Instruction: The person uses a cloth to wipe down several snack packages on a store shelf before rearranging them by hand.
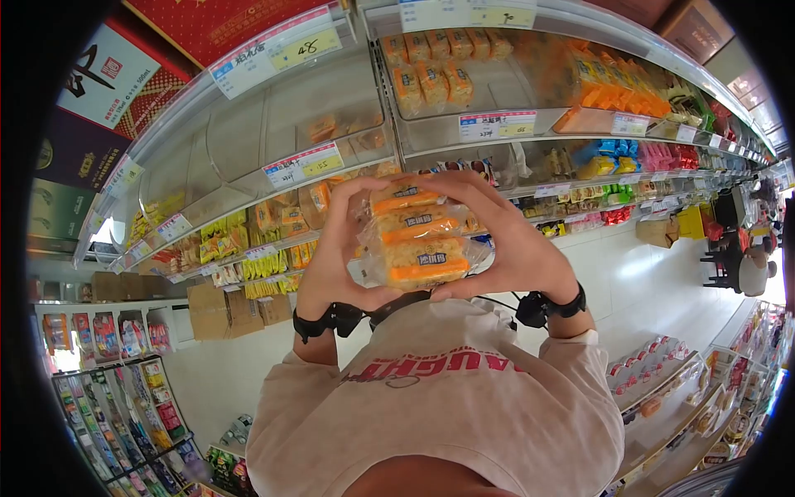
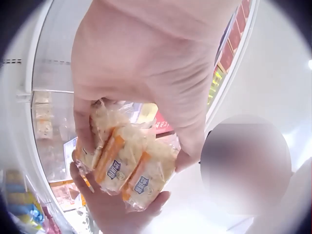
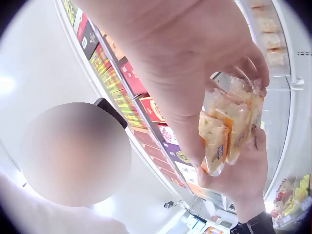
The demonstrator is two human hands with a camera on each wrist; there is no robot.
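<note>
Three sachima bars point(image 1: 426, 258) in clear wrappers with orange bands stand stacked in front of the person's chest. The left hand point(image 1: 327, 257) grips one end of the stack, thumb below and fingers curled over the top. At the opposite end the right hand point(image 1: 522, 248) holds it the same way. In the left wrist view the bars point(image 2: 114, 168) lie side by side between the hands, their blue labels showing. From the right wrist the bars point(image 3: 226, 126) appear edge-on, partly hidden behind that hand.
A shelf bin point(image 1: 443, 58) ahead holds more of these bars. Price tags point(image 1: 497, 126) line the shelf edges. Colourful snacks point(image 1: 613, 157) fill the shelves to the right, and a cardboard box point(image 1: 224, 311) sits below at left. Another rack point(image 1: 116, 414) stands at lower left.
</note>
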